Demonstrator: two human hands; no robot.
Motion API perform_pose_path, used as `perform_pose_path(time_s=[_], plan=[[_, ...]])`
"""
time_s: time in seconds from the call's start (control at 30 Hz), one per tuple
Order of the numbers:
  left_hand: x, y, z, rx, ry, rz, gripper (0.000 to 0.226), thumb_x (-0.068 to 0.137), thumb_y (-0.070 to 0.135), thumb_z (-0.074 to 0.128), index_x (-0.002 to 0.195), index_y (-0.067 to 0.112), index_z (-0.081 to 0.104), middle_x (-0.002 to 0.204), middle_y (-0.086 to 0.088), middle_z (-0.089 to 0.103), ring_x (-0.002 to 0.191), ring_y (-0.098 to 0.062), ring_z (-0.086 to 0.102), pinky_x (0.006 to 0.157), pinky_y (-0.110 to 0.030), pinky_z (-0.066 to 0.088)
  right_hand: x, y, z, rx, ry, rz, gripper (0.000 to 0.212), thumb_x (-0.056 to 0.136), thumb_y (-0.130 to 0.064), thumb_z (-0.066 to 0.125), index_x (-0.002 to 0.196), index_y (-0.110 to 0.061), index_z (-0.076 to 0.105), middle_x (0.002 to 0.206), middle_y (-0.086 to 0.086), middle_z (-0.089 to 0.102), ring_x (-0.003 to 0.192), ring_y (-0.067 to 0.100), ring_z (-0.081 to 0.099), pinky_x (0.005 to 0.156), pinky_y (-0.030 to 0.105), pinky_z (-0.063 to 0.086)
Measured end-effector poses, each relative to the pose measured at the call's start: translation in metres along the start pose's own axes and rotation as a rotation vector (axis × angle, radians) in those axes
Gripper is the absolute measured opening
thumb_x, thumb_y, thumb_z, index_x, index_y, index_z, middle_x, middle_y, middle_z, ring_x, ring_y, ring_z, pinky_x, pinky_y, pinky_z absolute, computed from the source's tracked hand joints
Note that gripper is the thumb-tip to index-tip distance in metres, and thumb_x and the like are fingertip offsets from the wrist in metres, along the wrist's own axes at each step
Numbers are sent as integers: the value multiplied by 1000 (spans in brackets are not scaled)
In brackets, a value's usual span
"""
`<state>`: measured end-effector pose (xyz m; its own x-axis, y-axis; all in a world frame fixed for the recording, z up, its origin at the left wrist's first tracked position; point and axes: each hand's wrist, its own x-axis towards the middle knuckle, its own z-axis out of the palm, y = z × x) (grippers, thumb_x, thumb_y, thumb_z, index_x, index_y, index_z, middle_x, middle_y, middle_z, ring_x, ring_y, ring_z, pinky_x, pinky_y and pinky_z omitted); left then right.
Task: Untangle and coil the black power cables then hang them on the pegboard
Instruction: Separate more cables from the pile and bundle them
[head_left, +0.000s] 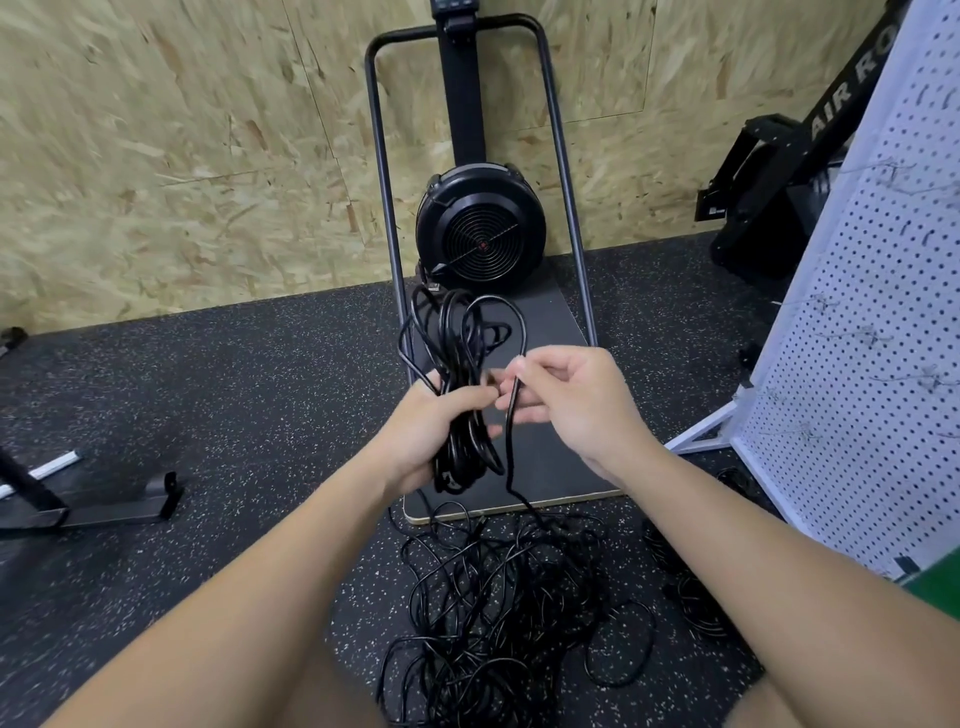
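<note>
Gripping a bundled coil (457, 364) in the left hand (426, 431), right hand (566, 400) pinching a loose strand (511, 441) running down to the tangle (498, 613) on the floor; pegboard (857, 322) stands right.

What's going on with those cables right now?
A person is coiling one black power cable. The left hand grips the coiled bundle, while the right hand pinches the loose strand that trails down to the tangled pile of cables on the rubber floor. The white pegboard stands to the right; no cable visibly hangs on it yet.
</note>
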<state>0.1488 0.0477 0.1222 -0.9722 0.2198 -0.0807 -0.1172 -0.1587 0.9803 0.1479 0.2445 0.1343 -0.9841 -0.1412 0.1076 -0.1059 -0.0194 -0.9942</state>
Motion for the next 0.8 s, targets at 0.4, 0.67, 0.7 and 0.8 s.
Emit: perform_pose_path(time_s=[0.4,0.67,0.7,0.8], plan=[[-2,5,14,-36,-227,-52,7,103,3,63,98,-2,62,79,-18,56,74,-28,57,88,-49,61,3,6,-5,-334,239,-308,24,102,-37,77,81,-25,79,71,-3,70,68,9,61,70,37,54],[16,13,8,-448,10,92,4,104,9,62,101,10,65,70,3,39,61,-12,34,61,-25,43,9,39,3,-414,-196,207,78,103,-82,31,109,-21,78,106,-6,83,111,14,76,114,49,53],[18,16,4,-506,3,101,4,104,11,62,100,12,63,70,5,38,60,-10,34,60,-23,43,8,44,3,-404,-295,254,77,105,-80,27,115,-25,80,111,-10,83,118,11,73,120,45,45],[19,26,-9,-617,-30,151,5,106,13,58,103,13,63,68,8,39,58,-7,33,60,-21,42,5,48,0,-447,-469,355,70,112,-73,25,124,-30,78,115,-13,83,121,6,72,116,37,40]])
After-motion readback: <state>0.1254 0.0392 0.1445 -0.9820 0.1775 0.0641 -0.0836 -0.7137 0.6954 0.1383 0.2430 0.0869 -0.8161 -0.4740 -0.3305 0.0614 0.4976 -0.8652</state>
